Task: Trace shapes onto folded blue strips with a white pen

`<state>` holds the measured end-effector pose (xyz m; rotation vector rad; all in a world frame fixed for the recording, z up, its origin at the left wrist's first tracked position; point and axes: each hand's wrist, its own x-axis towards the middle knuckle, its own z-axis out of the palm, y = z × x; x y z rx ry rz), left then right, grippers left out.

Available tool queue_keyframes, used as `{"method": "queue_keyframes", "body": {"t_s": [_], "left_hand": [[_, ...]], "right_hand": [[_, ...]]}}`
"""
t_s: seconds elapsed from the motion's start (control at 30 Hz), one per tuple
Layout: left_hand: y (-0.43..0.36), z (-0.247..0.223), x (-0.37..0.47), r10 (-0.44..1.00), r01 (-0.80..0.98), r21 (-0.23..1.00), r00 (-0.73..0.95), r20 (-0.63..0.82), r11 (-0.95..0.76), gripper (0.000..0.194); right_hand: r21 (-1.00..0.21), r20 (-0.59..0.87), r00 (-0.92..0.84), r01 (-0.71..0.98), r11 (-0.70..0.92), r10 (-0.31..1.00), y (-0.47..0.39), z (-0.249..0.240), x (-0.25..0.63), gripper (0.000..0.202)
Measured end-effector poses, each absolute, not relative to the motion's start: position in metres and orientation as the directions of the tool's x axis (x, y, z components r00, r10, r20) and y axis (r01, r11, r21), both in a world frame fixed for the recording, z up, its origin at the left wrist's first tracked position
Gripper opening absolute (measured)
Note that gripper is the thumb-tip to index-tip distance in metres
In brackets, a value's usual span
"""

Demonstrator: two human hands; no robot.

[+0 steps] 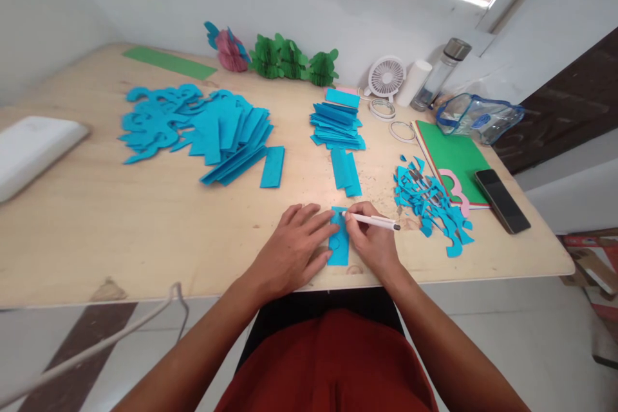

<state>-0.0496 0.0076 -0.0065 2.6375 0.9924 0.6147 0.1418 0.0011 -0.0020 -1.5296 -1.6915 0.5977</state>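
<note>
Near the front edge of the table lies a blue paper strip (340, 250) with a curved line drawn on it. My left hand (297, 248) rests flat with fingers spread, its fingertips on the strip's left side. In my right hand (374, 241) is a white pen (374, 220), pinched with its tip at the strip's upper part. Just beyond are a few loose blue strips (345, 170) and a stack of folded blue paper (335, 122). Blue paper scraps (425, 193) lie to the right of my right hand.
Cut blue shapes (159, 116) and blue rectangles (232, 129) spread across the left. Green paper ornaments (290, 59), a small fan (386, 76) and a bottle (441, 74) line the wall. A phone (502, 199) and green paper (454, 158) are at right; a white device (36, 148) is far left.
</note>
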Motion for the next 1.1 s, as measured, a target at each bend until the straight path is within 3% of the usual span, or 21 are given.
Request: {"method": "queue_keyframes", "body": {"t_s": [1.1], "left_hand": [[0.0058, -0.0084, -0.0482, 0.673, 0.576, 0.356, 0.677, 0.298, -0.736, 0.043]], "right_hand": [[-0.778, 0.218, 0.026, 0.608, 0.158, 0.976, -0.0062, -0.0019, 0.1431, 0.013]]}}
